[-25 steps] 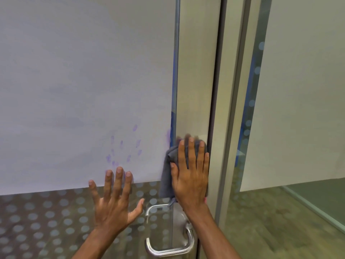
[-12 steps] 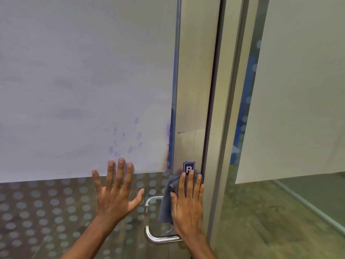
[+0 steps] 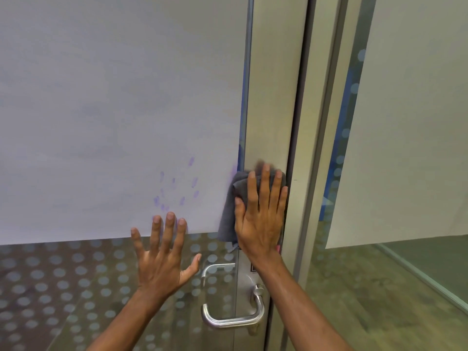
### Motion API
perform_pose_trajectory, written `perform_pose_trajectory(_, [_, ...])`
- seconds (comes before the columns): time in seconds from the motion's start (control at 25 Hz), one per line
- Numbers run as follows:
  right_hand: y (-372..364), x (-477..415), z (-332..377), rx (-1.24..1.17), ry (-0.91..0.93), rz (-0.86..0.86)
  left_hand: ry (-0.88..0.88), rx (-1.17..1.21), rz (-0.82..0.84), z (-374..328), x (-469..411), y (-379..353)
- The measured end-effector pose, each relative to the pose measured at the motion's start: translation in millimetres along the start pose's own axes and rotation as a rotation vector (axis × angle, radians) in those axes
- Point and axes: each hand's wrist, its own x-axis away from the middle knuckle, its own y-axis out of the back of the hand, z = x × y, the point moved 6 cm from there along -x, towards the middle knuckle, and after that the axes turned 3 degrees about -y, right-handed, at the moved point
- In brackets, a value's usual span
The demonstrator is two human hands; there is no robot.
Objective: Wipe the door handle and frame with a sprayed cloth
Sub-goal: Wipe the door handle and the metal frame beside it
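Observation:
My right hand [image 3: 260, 214] lies flat on a grey cloth [image 3: 231, 211], pressing it against the metal door frame [image 3: 273, 97] just above the handle. A curved silver door handle [image 3: 233, 320] sits below that hand, partly crossed by my right forearm. My left hand [image 3: 162, 252] is spread with fingers apart, flat against the glass door [image 3: 50, 287] to the left of the handle, holding nothing. Most of the cloth is hidden under my palm; one edge hangs down on its left.
A white sheet [image 3: 114, 110] covers the upper glass and carries purple finger smudges [image 3: 177, 188]. The lower glass has a dotted film. To the right stand a second frame post [image 3: 326, 122] and a glass panel [image 3: 417, 122] with another white sheet.
My right hand slid down the frame with the cloth to the handle, then back up to just above it. The left hand stayed on the glass.

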Motion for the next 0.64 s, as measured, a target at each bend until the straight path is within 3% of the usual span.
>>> perform_pose_trajectory(0.12, [-8,27,-1,0.032,0.173,0.066,-0.006,0.011,-0.010,1,0,0])
perform_pose_trajectory(0.4, [-26,139,-33,0.166,0.174,0.282,-0.017,-0.015,-0.030,0,-1,1])
perform_pose_trajectory(0.64, [-16,72,-16,0.130,0.115,0.168,-0.015,-0.012,-0.043,-1,-1,1])
